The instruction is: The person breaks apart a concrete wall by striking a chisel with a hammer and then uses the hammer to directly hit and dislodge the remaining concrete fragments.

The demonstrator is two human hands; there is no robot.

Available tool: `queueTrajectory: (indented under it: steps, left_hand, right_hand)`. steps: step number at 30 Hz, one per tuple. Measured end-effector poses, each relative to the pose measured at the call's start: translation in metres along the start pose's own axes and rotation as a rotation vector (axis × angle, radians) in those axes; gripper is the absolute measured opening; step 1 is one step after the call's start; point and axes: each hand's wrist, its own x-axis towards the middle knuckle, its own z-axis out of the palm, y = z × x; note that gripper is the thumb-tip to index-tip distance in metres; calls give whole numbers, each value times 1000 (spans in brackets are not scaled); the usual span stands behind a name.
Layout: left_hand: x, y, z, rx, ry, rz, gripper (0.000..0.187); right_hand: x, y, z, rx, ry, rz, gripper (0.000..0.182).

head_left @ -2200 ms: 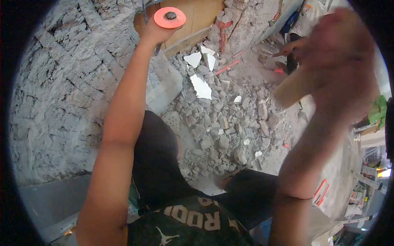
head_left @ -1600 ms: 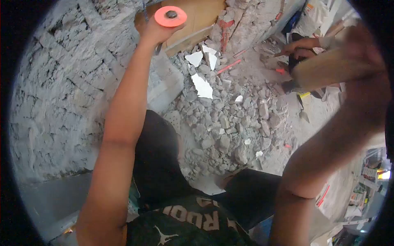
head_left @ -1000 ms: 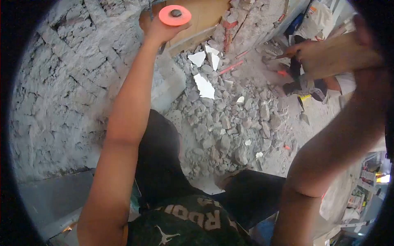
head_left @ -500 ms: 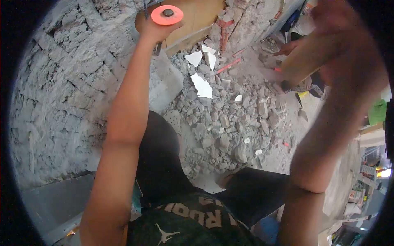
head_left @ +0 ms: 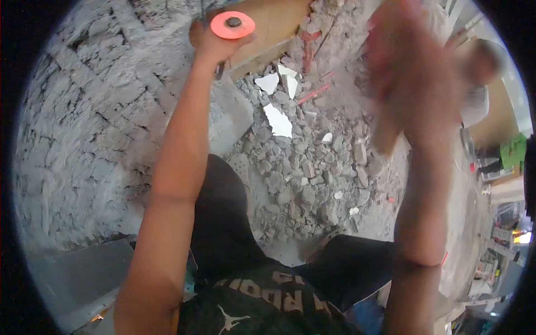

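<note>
At the upper left of the view, my left hand [head_left: 215, 46] is wrapped round a chisel with a round pink-orange guard [head_left: 233, 25], held close to the rough grey wall [head_left: 111, 111]. The chisel's metal head shows in the middle of the guard. My right hand [head_left: 410, 72] is raised at the upper right and smeared by motion. A blurred wooden piece [head_left: 386, 137], like a tool handle, shows below it, and the fingers round it are too blurred to make out clearly.
Grey rubble [head_left: 307, 178] with white fragments [head_left: 277, 120] covers the floor between my legs. A wooden board [head_left: 268, 28] leans at the top. Another person [head_left: 477, 84] is at the upper right, near a green item [head_left: 512, 152].
My right hand has swung left and inward, with the wooden piece now lower and more upright. My left hand and the guard have shifted slightly right and down. The other person's head now shows.
</note>
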Motion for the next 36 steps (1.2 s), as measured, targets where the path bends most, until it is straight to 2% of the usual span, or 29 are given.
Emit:
queueTrajectory:
  steps: [2,3,5,9,10,11,12,13,14,15,16,17,19,20,23,25,26,27,28,29,30,32,34,35,36]
  left_hand:
    - [5,8,-9,-144,-96,-23,47]
    - [6,11,-11,-145,-101,-32,47]
    - [2,14,-13,-194,-74,11,46]
    - [4,-40,25,-20,-12,112,49]
    - [0,-36,19,-16,-26,126,49]
    - [-2,-25,8,-216,-57,147,55]
    - [7,-14,6,-429,-73,171,60]
    - [9,-11,5,-437,-60,164,60]
    - [-2,-8,6,-419,-80,38,51]
    - [3,-3,2,-393,-72,-63,45]
    - [6,5,-8,-164,-107,-58,45]
    - [7,4,-6,-166,-109,-58,45]
    - [6,-3,-3,-218,-78,-23,46]
    - [3,-4,2,-222,-76,-33,46]
    - [1,-13,7,-358,-13,-115,50]
    - [4,-31,24,-164,89,111,55]
    - [1,-24,21,-164,83,114,55]
    - [-4,-10,15,-325,67,32,54]
    - [-3,2,11,-487,50,-44,53]
    - [3,2,9,-490,52,-31,53]
    - [10,-3,7,-473,27,4,53]
    - [0,0,-1,-450,-20,21,53]
    - [-1,20,-18,-188,-133,-92,53]
    - [0,17,-16,-186,-130,-91,53]
    - [-2,11,-11,-179,-92,-62,52]
  right_hand:
    - [11,14,-38,-584,453,-238,10]
    - [14,21,-29,-585,442,-238,10]
    - [27,49,19,-442,438,-442,17]
    - [38,82,105,-140,470,-814,35]
    - [9,44,114,55,100,-430,38]
    - [-18,4,113,246,-257,-44,45]
    - [-20,0,98,235,-233,-46,45]
    - [-23,-2,85,264,-234,13,47]
    - [-32,-2,74,307,-249,110,50]
    - [-25,8,56,130,-113,-175,31]
    - [-13,12,37,-52,35,-466,24]
    - [-8,-23,3,101,52,94,24]
    - [11,-7,-23,-284,281,-204,22]
    - [15,3,-18,-369,328,-279,21]
    - [22,12,5,-411,399,-404,18]
    - [39,14,32,-331,399,-557,17]
    - [40,16,58,-232,340,-667,17]
    - [29,6,85,-61,137,-621,17]
    - [6,6,102,85,-78,-332,28]
    - [-14,0,114,231,-285,-49,43]
    - [-14,-3,103,219,-273,-62,43]
    - [-17,-13,73,359,-267,58,31]
    - [2,-8,31,163,-60,-287,23]
    - [-1,-14,-5,-448,177,-228,30]
    - [5,-7,-29,-490,314,-244,30]
